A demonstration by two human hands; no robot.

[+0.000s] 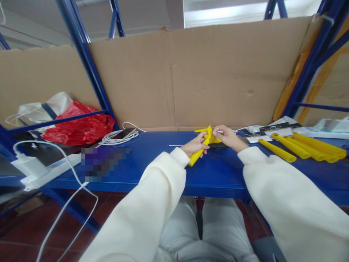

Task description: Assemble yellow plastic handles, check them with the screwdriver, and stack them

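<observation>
My left hand (196,144) is wrapped round a yellow plastic tool with a tube-like handle (195,158). The handle's lower end points down toward the table's front edge, and the tool's upper part has a thin pointed piece sticking out to the left. At that upper part, the fingers of my right hand (225,136) are pinched together; what they grip is too small to make out. Behind the hands, a screwdriver with a thin metal shaft (174,146) and a black handle (219,146) lies on the blue table, partly covered by my left hand.
Several yellow tube handles (313,147) lie at the right, near black and white packets (275,130). A coiled white cable (118,137), a red plastic bag (81,123) and a white power strip (54,171) are at the left. Cardboard (212,76) walls the back.
</observation>
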